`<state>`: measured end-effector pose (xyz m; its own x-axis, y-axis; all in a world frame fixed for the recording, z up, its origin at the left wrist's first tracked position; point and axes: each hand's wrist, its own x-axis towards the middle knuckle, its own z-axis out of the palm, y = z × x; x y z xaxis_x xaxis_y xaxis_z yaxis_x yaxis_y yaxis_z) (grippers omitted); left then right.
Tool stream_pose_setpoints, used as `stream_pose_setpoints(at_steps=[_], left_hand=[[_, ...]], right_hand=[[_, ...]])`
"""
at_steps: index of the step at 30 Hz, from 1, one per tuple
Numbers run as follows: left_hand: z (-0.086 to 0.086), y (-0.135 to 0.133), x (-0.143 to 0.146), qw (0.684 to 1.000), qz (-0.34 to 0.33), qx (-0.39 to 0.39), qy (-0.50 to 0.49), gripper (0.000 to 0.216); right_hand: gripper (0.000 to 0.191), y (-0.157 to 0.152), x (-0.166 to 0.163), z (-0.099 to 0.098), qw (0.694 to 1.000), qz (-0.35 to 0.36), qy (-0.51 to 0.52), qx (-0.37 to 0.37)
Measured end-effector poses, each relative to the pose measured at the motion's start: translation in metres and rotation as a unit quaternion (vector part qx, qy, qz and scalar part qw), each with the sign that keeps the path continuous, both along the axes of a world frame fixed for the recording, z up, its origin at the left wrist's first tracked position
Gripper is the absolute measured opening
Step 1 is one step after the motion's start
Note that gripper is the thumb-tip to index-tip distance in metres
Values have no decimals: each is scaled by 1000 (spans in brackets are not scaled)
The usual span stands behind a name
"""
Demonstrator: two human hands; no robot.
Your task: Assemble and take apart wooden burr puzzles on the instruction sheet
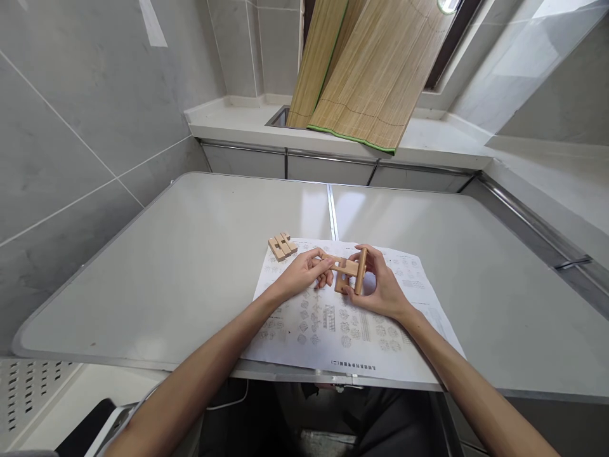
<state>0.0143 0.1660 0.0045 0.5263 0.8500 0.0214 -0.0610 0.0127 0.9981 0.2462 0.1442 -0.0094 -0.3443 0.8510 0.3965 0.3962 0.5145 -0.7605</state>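
My left hand point(304, 271) pinches the end of a notched wooden bar point(343, 264) that runs across to my right hand. My right hand point(380, 285) is closed round a small cluster of joined wooden puzzle pieces point(358, 271), one bar standing upright between its fingers. Both hands hover just above a printed instruction sheet point(342, 324) covered with small diagrams. Three loose notched wooden pieces point(282, 245) lie side by side at the sheet's far left corner, a short way beyond my left hand.
The sheet rests on a grey table point(190, 266) with a metal rim and a seam point(332, 209) down its middle. Beyond it runs a white ledge point(238, 124) with rolled bamboo mats point(361, 70) leaning on it. Tiled walls close in left and right.
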Motion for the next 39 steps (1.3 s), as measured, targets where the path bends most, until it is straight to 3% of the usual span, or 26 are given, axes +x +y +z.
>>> stream_pose_setpoints(at_steps=[8, 17, 23, 27, 30, 33, 39], left_hand=[[-1, 1, 0, 1000, 15, 3, -13, 37], [-2, 2, -1, 1000, 16, -6, -16, 40], [-1, 1, 0, 1000, 18, 3, -14, 39], [-1, 2, -1, 1000, 12, 2, -13, 37], [1, 6, -8, 999, 46, -8, -26, 39], [3, 9, -17, 992, 111, -5, -53, 40], [3, 8, -13, 992, 126, 24, -18, 36]], right_hand=[[81, 1, -3, -5, 998, -60, 1, 18], [78, 2, 0, -1, 1000, -15, 5, -8], [78, 1, -3, -5, 997, -70, 8, 10], [77, 0, -3, -2, 999, -48, 12, 4], [77, 2, 3, 1, 999, -18, 26, -5], [73, 5, 11, 1, 998, -37, 58, -2], [72, 11, 16, -3, 995, -90, 38, -19]])
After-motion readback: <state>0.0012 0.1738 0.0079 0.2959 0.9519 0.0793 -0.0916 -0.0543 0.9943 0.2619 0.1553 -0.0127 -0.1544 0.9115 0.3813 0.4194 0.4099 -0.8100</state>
